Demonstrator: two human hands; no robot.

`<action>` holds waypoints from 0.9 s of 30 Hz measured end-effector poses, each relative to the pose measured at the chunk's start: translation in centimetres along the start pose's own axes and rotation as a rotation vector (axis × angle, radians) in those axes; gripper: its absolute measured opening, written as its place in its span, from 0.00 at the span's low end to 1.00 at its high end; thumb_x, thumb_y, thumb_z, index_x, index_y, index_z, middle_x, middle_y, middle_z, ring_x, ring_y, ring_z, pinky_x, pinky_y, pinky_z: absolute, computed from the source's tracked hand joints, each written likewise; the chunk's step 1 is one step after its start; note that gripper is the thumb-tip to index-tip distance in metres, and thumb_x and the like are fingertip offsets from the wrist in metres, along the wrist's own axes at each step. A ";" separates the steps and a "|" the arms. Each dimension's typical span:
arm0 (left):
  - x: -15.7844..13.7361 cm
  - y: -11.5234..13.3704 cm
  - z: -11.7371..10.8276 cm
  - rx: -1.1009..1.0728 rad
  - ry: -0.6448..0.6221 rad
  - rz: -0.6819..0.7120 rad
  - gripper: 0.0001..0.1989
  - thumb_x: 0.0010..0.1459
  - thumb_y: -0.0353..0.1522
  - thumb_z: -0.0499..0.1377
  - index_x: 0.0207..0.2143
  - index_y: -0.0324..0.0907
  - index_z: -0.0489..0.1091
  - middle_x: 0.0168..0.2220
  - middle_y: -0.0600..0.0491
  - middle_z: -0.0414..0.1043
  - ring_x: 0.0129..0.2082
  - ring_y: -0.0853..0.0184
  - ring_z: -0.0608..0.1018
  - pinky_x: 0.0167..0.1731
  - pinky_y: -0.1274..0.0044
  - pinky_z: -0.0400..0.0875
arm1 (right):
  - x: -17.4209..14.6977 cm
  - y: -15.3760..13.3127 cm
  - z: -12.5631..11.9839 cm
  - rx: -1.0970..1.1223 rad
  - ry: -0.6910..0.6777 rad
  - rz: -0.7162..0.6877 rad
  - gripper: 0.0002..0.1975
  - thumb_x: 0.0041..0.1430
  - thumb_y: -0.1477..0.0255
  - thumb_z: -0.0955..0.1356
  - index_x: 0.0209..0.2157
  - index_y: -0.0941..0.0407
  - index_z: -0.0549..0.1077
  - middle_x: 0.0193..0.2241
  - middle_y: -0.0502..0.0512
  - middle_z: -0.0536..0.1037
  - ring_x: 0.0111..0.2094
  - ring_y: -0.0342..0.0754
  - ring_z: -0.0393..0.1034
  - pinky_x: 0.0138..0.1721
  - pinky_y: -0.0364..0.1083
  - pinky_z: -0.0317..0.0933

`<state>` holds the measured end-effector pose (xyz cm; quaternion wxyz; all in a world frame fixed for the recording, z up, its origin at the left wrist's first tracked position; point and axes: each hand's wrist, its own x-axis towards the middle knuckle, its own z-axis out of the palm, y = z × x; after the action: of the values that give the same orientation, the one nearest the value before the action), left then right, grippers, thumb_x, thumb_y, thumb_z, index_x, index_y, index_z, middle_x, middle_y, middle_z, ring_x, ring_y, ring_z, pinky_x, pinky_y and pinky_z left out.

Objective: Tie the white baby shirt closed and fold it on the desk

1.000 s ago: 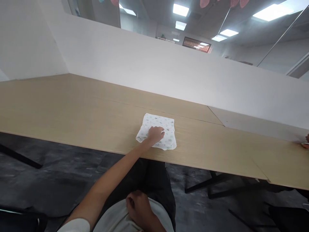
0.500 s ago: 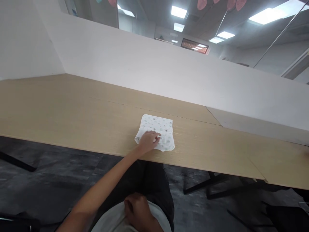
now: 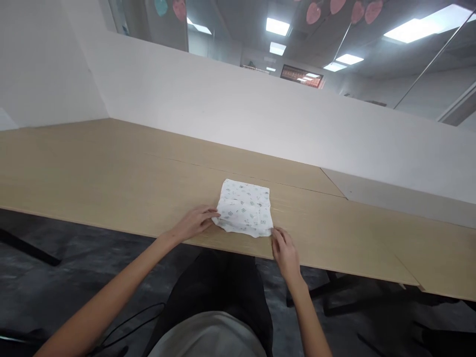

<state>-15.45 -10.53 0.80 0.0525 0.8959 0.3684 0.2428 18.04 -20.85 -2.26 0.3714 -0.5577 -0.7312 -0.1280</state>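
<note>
A long, pale wood-grain laminate tabletop (image 3: 111, 168) is stretching across the view from left to right, its near edge running along above the dark floor. A thin seam is crossing its surface lengthwise, and toward the right a second seam is angling off where a greyer panel (image 3: 390, 196) is joining it. A white partition wall is standing along its far edge. Lying flat on the tabletop, close to the near edge, is a small folded white cloth with a faint green and grey print (image 3: 245, 213), roughly square, its near corners slightly rumpled.
</note>
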 end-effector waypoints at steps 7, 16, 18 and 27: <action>1.2 -1.0 1.2 0.182 0.003 0.148 0.17 0.64 0.29 0.47 0.47 0.45 0.73 0.44 0.46 0.74 0.44 0.62 0.76 0.44 0.71 0.72 | 2.6 1.4 1.7 -0.003 -0.069 -0.108 0.15 0.62 0.78 0.60 0.40 0.57 0.77 0.40 0.62 0.75 0.43 0.52 0.71 0.43 0.52 0.69; -1.4 2.2 -0.5 0.272 0.095 0.274 0.24 0.60 0.21 0.46 0.55 0.46 0.66 0.45 0.47 0.74 0.45 0.64 0.75 0.48 0.70 0.69 | 1.2 -0.7 -2.9 0.185 -0.079 -0.056 0.14 0.64 0.76 0.58 0.42 0.57 0.74 0.38 0.61 0.76 0.41 0.52 0.70 0.44 0.53 0.66; -1.7 3.6 -1.6 0.184 0.164 0.237 0.23 0.61 0.23 0.47 0.55 0.47 0.66 0.43 0.48 0.74 0.43 0.64 0.74 0.48 0.71 0.69 | 1.2 -1.7 -4.5 0.286 -0.056 0.039 0.13 0.65 0.73 0.58 0.42 0.56 0.73 0.38 0.60 0.75 0.41 0.51 0.70 0.44 0.51 0.66; 5.0 3.8 -3.7 -0.168 0.346 -0.096 0.21 0.65 0.32 0.42 0.56 0.42 0.64 0.46 0.47 0.70 0.45 0.64 0.73 0.47 0.72 0.68 | 9.3 0.5 -2.5 0.561 0.007 0.450 0.17 0.59 0.64 0.63 0.46 0.60 0.70 0.28 0.53 0.73 0.29 0.47 0.67 0.33 0.45 0.64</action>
<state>-11.74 -10.15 7.05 0.0746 0.8146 0.3926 0.4204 18.51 -15.43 5.75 0.5312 -0.5806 -0.5957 0.1608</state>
